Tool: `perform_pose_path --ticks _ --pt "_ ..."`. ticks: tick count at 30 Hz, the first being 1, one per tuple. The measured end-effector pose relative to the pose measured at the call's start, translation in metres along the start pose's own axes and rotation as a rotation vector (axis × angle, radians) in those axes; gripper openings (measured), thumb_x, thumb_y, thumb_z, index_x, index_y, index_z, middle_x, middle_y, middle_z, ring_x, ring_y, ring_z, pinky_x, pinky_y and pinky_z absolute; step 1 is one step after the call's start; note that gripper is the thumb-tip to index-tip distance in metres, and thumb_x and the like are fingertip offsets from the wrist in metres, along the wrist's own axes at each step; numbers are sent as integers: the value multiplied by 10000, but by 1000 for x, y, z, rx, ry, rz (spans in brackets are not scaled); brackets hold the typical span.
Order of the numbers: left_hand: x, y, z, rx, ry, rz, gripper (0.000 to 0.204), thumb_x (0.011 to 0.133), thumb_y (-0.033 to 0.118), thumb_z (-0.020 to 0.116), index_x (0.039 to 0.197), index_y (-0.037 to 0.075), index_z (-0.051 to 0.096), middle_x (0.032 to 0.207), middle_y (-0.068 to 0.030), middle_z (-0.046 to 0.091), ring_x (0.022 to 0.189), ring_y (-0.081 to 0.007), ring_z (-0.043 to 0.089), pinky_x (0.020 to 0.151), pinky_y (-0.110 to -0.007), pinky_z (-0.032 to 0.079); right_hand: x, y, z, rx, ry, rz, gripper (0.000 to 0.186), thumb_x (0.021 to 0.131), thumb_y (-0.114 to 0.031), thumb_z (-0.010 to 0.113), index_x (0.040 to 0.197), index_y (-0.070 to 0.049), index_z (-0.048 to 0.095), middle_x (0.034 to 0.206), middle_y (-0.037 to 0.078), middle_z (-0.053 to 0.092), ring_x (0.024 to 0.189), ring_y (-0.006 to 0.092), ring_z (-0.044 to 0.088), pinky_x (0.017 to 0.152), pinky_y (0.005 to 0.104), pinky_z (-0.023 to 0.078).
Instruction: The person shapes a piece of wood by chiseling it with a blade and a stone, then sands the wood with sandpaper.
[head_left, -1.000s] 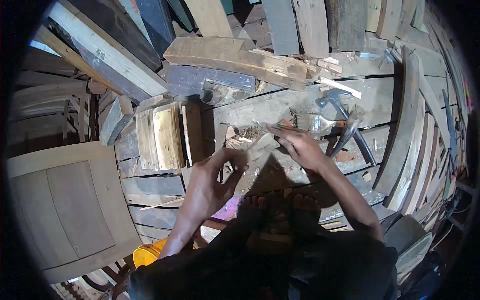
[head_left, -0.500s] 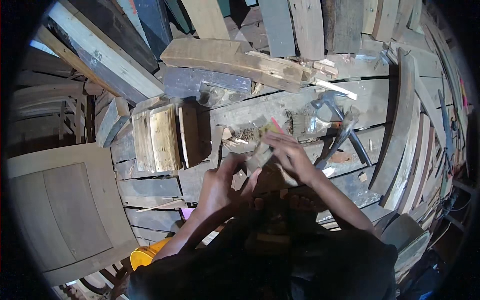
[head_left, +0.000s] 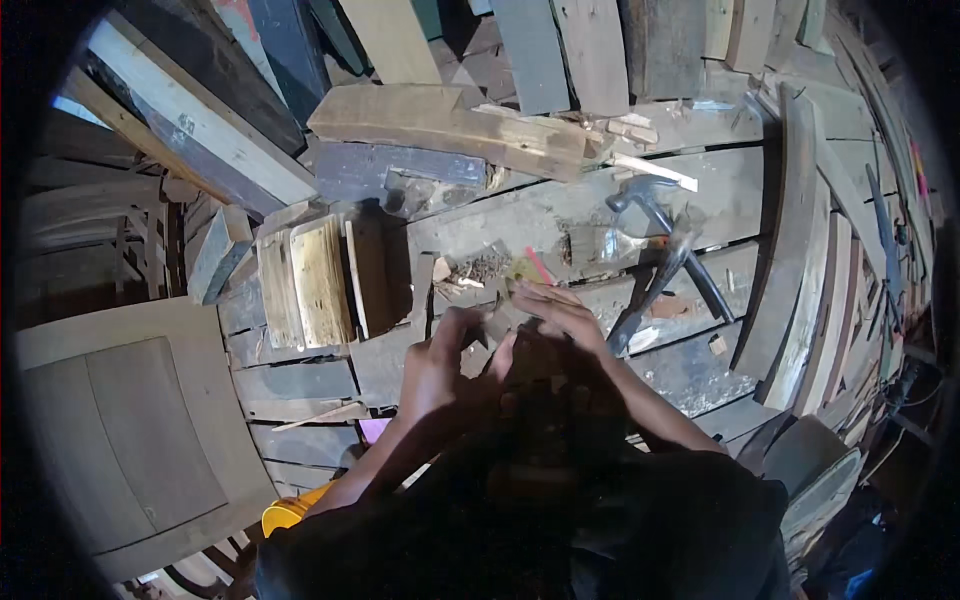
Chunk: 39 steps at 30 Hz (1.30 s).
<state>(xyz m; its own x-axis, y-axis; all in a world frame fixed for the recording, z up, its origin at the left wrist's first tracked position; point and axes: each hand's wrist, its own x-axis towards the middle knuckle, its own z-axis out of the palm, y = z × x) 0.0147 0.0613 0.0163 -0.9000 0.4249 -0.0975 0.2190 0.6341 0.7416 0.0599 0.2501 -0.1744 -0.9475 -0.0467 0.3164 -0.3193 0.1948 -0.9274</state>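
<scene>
My left hand [head_left: 437, 372] is closed around the near-left end of a small pale grey wooden piece [head_left: 497, 322], thumb and fingers pinching it. My right hand [head_left: 562, 318] lies over the far end with its fingers together, touching the piece. Just beyond the right fingertips is a yellow-green patch [head_left: 522, 270] with a slim pink-red stick [head_left: 540, 264] beside it; whether the right hand holds these is unclear. To the right, a claw hammer [head_left: 708, 292] lies crossed with a chisel-like tool [head_left: 655, 290]. The palms hide most of the held piece.
Planks [head_left: 700, 355] with dark gaps form the floor. A split wooden block [head_left: 322, 285] stands left, a long beam [head_left: 440, 125] and a dark painted block [head_left: 375, 172] beyond. Curved boards [head_left: 790, 250] line the right. A panelled door [head_left: 125, 430] and yellow container [head_left: 285, 515] lie lower left.
The view has shifted slightly, moving the surroundings a little left. My right hand has come lower and nearer to my left, and less of the wooden piece shows.
</scene>
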Motion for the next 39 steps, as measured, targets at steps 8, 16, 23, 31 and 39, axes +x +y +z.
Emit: perform_pose_path --ticks 8,16,23,31,39 --pt "-8 -6 -1 20 50 50 329 854 142 847 1044 4 617 804 -105 705 722 -125 664 644 -287 532 -3 -6 14 -47 31 39 492 924 -37 615 1410 -106 656 1484 94 614 1352 248 601 1132 354 478" --pt "-12 -6 -2 8 17 53 284 863 120 826 1038 22 626 794 -92 716 676 -148 661 630 -305 532 -12 7 33 481 14 146 457 974 -26 553 1415 -97 647 1504 102 594 1412 273 539 1230 419 381" --pt "-15 -6 -7 47 -5 1 279 866 137 831 1017 21 627 793 -112 725 703 -174 708 649 -310 553 14 -25 20 191 64 -8 360 1038 -167 566 1365 -50 664 1369 176 682 1275 310 656 1041 382 509" --pt "-14 -18 -7 32 -79 17 333 845 125 825 1092 36 619 852 -161 745 802 -329 777 675 -391 596 -14 -2 13 -65 42 317 279 1031 -78 547 1241 -18 720 1330 174 698 1167 283 689 993 351 524" --pt "-9 -14 -11 96 -52 0 278 906 106 774 1148 10 678 851 -136 762 792 -196 760 687 -322 584 -5 -3 3 -159 75 364 335 1045 -148 571 1323 17 661 1183 257 723 1088 339 721 937 372 542"
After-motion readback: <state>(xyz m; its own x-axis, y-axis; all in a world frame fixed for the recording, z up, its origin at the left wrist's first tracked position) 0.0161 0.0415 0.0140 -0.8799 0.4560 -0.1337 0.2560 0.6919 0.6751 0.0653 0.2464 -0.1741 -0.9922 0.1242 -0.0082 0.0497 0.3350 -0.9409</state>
